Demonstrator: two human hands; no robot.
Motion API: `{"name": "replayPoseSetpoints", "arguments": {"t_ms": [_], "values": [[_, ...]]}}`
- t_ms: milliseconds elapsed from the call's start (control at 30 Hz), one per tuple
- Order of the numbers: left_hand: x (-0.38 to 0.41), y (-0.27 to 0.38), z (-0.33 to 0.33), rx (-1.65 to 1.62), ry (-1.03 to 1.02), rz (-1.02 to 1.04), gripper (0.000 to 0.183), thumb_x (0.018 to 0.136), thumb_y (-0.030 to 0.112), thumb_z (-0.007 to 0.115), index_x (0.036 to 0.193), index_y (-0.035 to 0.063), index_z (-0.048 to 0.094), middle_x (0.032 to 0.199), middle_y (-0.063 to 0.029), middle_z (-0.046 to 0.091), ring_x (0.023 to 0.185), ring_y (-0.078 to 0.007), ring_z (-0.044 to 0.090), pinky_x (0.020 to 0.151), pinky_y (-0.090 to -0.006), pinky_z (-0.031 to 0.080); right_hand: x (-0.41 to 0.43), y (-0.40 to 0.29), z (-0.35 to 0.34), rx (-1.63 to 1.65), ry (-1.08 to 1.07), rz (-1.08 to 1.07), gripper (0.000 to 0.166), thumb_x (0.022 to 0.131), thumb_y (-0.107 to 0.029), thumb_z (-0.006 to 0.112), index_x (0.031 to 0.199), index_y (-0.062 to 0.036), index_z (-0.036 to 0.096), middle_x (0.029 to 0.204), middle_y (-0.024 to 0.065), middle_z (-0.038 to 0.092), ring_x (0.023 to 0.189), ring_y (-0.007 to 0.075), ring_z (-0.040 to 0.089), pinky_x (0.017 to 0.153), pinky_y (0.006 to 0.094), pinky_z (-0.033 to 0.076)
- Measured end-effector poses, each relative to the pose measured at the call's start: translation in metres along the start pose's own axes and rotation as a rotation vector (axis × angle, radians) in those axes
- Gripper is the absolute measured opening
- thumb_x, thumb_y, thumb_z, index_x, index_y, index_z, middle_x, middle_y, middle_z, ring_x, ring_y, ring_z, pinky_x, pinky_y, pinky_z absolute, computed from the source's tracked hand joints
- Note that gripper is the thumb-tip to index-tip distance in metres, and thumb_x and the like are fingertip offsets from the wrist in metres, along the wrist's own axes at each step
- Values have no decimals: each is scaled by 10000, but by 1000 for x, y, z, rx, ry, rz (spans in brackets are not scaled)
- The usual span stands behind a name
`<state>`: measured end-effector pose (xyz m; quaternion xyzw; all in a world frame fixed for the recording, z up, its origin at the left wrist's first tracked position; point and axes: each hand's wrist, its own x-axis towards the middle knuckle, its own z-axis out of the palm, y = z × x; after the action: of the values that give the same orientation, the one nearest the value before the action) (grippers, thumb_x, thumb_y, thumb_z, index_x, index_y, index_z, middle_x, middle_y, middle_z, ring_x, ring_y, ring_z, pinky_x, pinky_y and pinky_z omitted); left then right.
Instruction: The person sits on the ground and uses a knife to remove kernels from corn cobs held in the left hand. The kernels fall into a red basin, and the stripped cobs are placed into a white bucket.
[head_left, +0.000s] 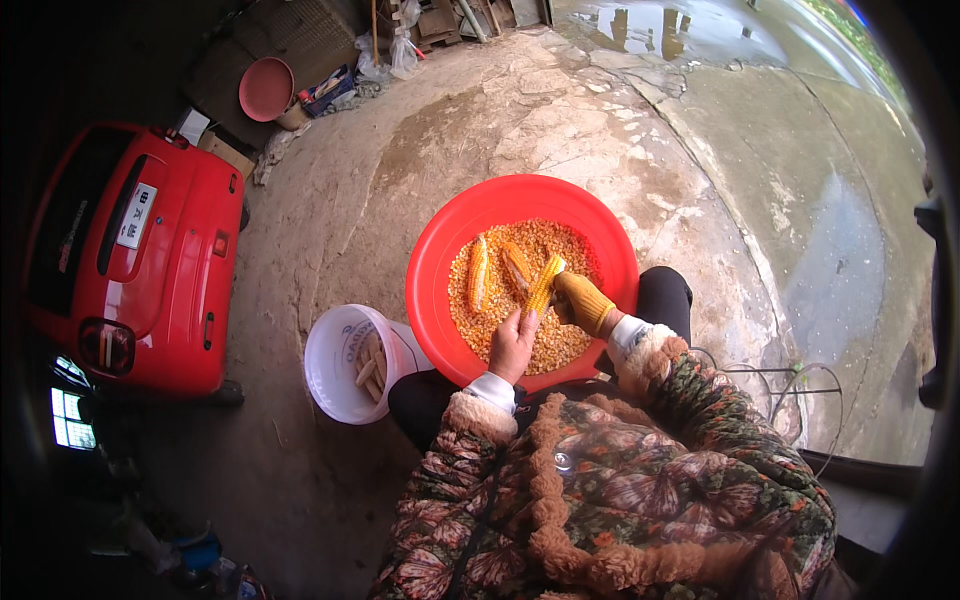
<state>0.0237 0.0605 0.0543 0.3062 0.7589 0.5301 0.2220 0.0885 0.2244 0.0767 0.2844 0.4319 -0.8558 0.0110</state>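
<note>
My bare left hand (513, 347) grips the lower end of a yellow corn cob (543, 286), which slants up to the right with its kernels mostly on. In a yellow work glove, my right hand (580, 301) presses against the cob's upper right side; its fingertips are partly hidden. Both are above a wide red plastic basin (433, 300) at my knees. Loose corn kernels (553, 351) cover its bottom. Two more corn cobs lie on them: one cob (478, 274) at the left, and a partly stripped cob (516, 264) just beyond the held one.
A white plastic bucket (330, 375) left of the basin holds several bare cobs (370, 367). Farther left stands a red car (169, 277). A pink-red bowl (267, 89) and clutter sit at the back wall. A thin metal wire frame (784, 370) stands at the right.
</note>
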Motion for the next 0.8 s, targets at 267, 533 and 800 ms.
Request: {"name": "replayPoseSetpoints", "arguments": {"t_ms": [267,533,800], "values": [[-2,-2,-3,-95,-68,-28,319,953,315,448,943,24,578,620,40,446,528,-55,412,475,-232,360,3,12,-5,-711,-26,-432,216,823,-231,452,673,-76,475,530,7,428,389,111,381,371,270,321],[0,-4,-6,-20,-46,33,337,950,323,454,997,17,587,642,30,461,538,-60,419,490,-237,375,-8,-4,-2,87,-5,61,255,845,-373,439,779,-134,497,622,-6,460,476,108,400,430,259,325],[-7,8,2,389,24,110,345,916,305,500,968,-26,582,696,-162,592,632,-260,585,602,-370,452,2,2,-2,-76,139,35,391,876,-450,422,737,-97,518,596,27,481,465,146,442,417,274,349]]}}
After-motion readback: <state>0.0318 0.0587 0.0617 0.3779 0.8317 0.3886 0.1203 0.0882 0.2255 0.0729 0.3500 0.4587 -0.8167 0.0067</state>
